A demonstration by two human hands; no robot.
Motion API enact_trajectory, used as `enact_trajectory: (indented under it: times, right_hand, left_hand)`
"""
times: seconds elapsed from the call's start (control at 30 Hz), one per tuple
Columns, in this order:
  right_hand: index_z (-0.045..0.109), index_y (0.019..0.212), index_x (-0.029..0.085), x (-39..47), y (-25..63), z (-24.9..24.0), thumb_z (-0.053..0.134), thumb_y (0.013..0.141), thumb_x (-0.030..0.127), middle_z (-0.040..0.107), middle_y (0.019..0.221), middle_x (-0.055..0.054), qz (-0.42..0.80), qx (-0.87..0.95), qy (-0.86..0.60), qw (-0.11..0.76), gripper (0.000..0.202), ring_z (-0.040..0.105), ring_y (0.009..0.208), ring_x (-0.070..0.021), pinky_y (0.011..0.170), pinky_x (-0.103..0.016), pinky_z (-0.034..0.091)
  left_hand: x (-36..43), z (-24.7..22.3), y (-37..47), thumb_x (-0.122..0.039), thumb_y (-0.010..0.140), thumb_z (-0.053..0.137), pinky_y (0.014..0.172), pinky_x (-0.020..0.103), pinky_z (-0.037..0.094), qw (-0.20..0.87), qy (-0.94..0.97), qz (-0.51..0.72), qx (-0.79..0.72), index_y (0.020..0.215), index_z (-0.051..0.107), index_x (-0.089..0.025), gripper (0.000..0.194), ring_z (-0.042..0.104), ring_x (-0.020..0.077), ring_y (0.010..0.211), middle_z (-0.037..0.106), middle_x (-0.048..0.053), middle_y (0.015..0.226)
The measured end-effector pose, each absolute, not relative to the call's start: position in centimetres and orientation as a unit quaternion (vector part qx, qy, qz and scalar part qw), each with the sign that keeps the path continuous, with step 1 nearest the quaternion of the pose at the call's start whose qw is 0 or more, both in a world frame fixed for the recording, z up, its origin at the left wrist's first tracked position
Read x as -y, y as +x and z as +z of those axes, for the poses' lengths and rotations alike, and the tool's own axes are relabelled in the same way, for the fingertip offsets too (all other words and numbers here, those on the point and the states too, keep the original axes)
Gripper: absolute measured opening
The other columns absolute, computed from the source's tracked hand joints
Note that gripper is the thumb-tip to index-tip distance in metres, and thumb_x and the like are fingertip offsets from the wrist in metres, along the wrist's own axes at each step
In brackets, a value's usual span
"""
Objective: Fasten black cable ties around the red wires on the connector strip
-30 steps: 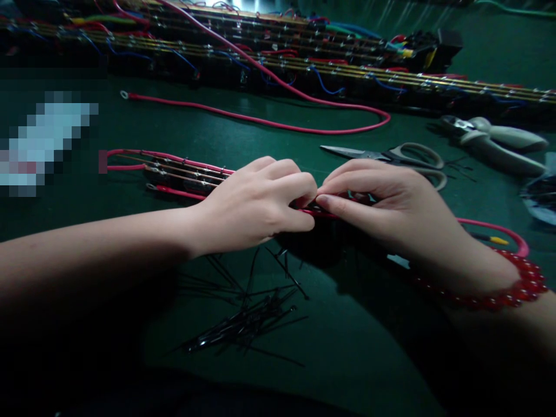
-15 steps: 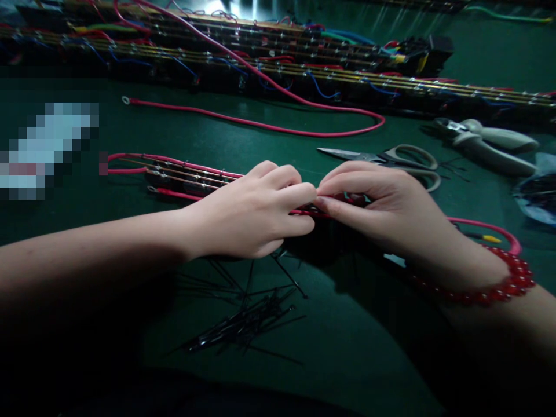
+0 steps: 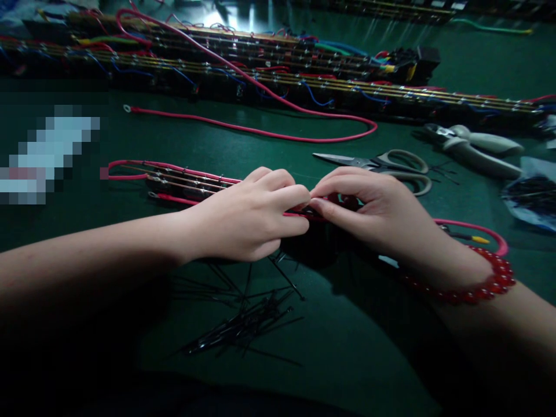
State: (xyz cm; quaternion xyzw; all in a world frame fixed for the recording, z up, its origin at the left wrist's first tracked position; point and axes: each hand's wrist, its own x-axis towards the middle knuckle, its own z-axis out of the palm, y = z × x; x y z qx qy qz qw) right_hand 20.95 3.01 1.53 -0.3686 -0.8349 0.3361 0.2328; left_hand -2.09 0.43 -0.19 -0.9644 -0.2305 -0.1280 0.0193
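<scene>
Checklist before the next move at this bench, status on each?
1. Left hand on the wired strip: ok, laid across it.
2. What the right hand pinches: cannot tell, hidden at the fingertips.
3. Strip's red cable held along its back edge: ok on the visible left part; the rest is covered by the hands.
4. Scissors put down: ok, on the table beyond the right hand.
5. Cable ties gathered neatly: not ok, loose and crisscrossed on the near side.
6. Pliers out of the hands: ok, lying at the right.
</scene>
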Motion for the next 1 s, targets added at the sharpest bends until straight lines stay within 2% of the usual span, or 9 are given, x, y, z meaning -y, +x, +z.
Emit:
enact_trajectory:
  times: [0.17,0.33,0.43,0.6,0.73,1.0]
  right_hand:
    - [0.075,0.085,0.027,-3.01,20.88,1.58,0.067,0.089,0.031,0.076,0.087,-0.004,0.329,0.836,-0.373,0.233,0.010,0.067,0.077,-0.0218,0.070,-0.036,0.052]
    - [0.075,0.086,0.024,-3.01,20.95,1.49,0.067,0.088,0.029,0.075,0.088,-0.003,0.326,0.842,-0.362,0.233,0.009,0.068,0.079,-0.0205,0.070,-0.034,0.052]
    - [0.075,0.087,0.022,-2.98,21.07,1.39,0.067,0.088,0.027,0.075,0.089,-0.004,0.325,0.843,-0.355,0.241,0.009,0.068,0.080,-0.0194,0.070,-0.033,0.052]
    - [0.074,0.087,0.021,-3.02,21.15,1.35,0.069,0.086,0.028,0.074,0.089,-0.004,0.326,0.846,-0.344,0.243,0.008,0.068,0.081,-0.0196,0.071,-0.033,0.053]
    - [0.074,0.087,0.021,-3.13,21.09,1.28,0.068,0.087,0.026,0.074,0.089,-0.004,0.324,0.850,-0.332,0.248,0.007,0.068,0.081,-0.0190,0.071,-0.033,0.054]
    - [0.075,0.086,0.018,-3.01,21.22,1.29,0.070,0.086,0.021,0.074,0.088,-0.004,0.313,0.856,-0.319,0.259,0.006,0.069,0.080,-0.0166,0.071,-0.029,0.054]
  left_hand:
    - [-0.71,-0.57,-2.29,-0.020,0.099,0.052,0.090,0.040,0.048,-0.011,-0.953,-0.187,0.239,0.100,0.069,-0.020,0.017,0.056,0.0243,0.105,0.063,0.009,0.107]
    - [-0.74,-0.65,-2.05,-0.025,0.097,0.060,0.090,0.036,0.047,-0.064,-0.924,-0.252,0.281,0.092,0.070,-0.020,0.012,0.059,0.0203,0.099,0.064,0.005,0.100]
    - [-0.73,-0.56,-1.83,-0.026,0.098,0.058,0.088,0.035,0.047,-0.087,-0.913,-0.260,0.303,0.090,0.070,-0.020,0.015,0.058,0.0192,0.096,0.064,0.005,0.099]
    - [-0.68,-0.68,-1.64,-0.029,0.104,0.046,0.085,0.036,0.044,-0.033,-0.925,-0.236,0.297,0.095,0.069,-0.019,0.027,0.057,0.0204,0.092,0.064,0.006,0.099]
    - [-0.66,-0.82,-1.61,-0.034,0.105,0.044,0.081,0.035,0.041,-0.005,-0.924,-0.233,0.304,0.094,0.069,-0.020,0.031,0.055,0.0210,0.090,0.064,0.006,0.097]
    - [-0.65,-0.74,-1.46,-0.032,0.102,0.050,0.081,0.036,0.041,-0.055,-0.913,-0.243,0.323,0.093,0.069,-0.019,0.025,0.054,0.0205,0.090,0.064,0.005,0.097]
